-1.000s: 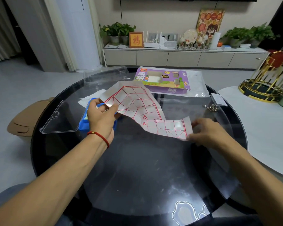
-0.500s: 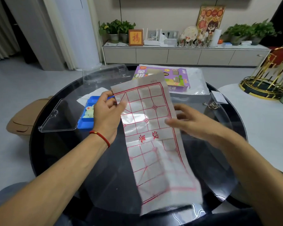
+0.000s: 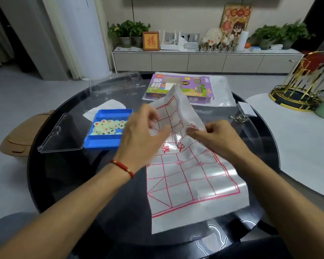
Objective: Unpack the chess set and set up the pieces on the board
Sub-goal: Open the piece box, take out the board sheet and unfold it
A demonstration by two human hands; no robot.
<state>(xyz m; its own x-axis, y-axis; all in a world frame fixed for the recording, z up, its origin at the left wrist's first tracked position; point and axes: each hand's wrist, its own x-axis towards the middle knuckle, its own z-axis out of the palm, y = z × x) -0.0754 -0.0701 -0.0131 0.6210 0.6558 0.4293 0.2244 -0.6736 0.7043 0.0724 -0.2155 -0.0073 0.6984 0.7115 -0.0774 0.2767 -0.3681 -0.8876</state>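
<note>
At frame centre, the left hand [image 3: 138, 135] and right hand [image 3: 211, 135] are pinching the thin, limp, creased board sheet [image 3: 191, 176], half-lying on the bench [image 3: 67, 165]; edge grips are suiting it best.

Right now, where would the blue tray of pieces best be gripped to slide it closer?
Probably the blue tray's bare near rim, from the near side: the clear lid lies hinged open on its left, and the pieces fill the far part.
</note>
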